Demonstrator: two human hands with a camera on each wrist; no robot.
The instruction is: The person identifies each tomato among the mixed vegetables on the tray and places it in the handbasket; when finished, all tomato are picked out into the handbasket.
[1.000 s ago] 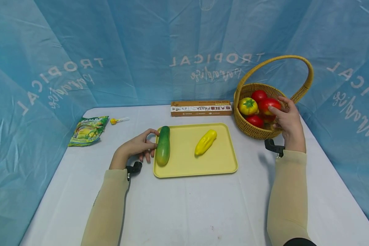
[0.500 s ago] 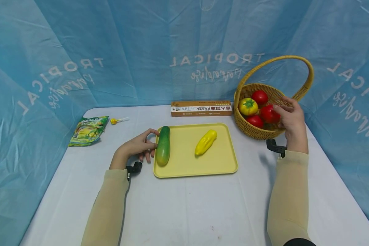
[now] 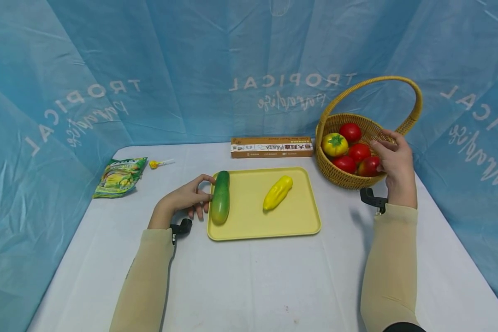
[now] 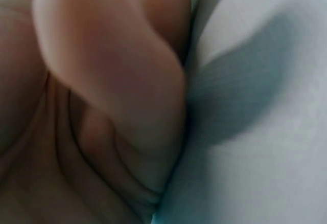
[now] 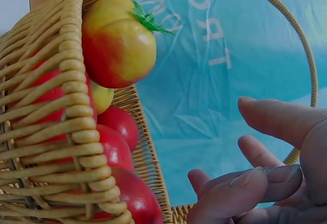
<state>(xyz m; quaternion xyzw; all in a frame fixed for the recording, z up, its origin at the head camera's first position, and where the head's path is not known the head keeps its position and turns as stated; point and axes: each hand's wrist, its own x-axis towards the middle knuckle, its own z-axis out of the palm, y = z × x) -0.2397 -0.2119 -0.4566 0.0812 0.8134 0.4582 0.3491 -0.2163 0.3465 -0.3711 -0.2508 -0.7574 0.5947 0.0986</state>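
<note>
In the head view my left hand [image 3: 186, 197] rests at the left rim of the yellow tray [image 3: 257, 226], its thumb and index fingertips beside a green cucumber [image 3: 220, 198]. The left wrist view shows only curled fingers [image 4: 117, 65] against the tablecloth. A bumpy yellow pepper [image 3: 277, 193] lies on the tray. My right hand [image 3: 398, 161] is over the right side of a wicker basket [image 3: 340, 177], fingers apart with nothing between them. Inside are a yellow-and-red tomato with green leaves [image 5: 120, 42], several red fruits [image 3: 358, 152] and a red-yellow fruit [image 3: 369, 166] nearest that hand.
A pasta box [image 3: 271, 147] lies behind the tray, close to the basket. A green snack bag [image 3: 120, 177] and a lollipop [image 3: 154, 164] lie at the back left. The basket's tall handle [image 3: 373, 80] arches up behind my right hand. Blue curtain [image 3: 191, 92] surrounds the table.
My right hand held a red-yellow fruit over the basket a second ago and has let go. The fruit now lies among the others, and the hand has shifted slightly right. My left hand stays put.
</note>
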